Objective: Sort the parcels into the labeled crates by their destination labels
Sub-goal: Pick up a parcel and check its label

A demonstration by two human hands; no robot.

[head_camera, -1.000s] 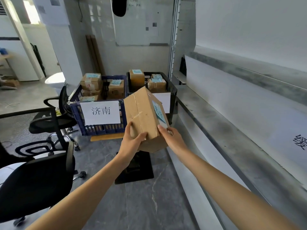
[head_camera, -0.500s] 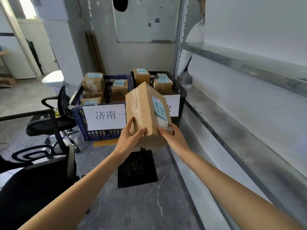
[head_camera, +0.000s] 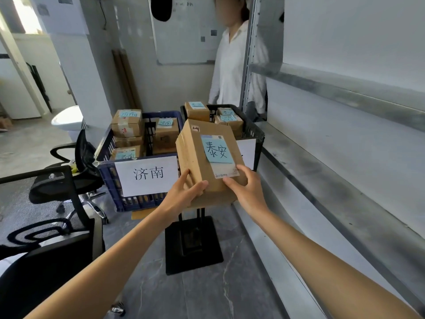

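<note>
Both hands have a grip on one cardboard parcel [head_camera: 200,162], held up in the air in front of the two crates. Left hand [head_camera: 184,195] wraps the near left corner with the thumb on top, right hand [head_camera: 247,189] clamps the near right corner, fingers lying on the top face. The box's long axis runs away from the person, far end tipped up, so the labeled face points up toward the camera. Its blue note [head_camera: 217,151] reads 泰安, right way up.

Just behind on the left is the blue crate [head_camera: 108,173] with a 济南 sign [head_camera: 147,174] and a few parcels inside. The black crate [head_camera: 256,132] sits right beside it, its sign mostly hidden by the box. Someone in a white shirt [head_camera: 236,65] stands behind.
</note>
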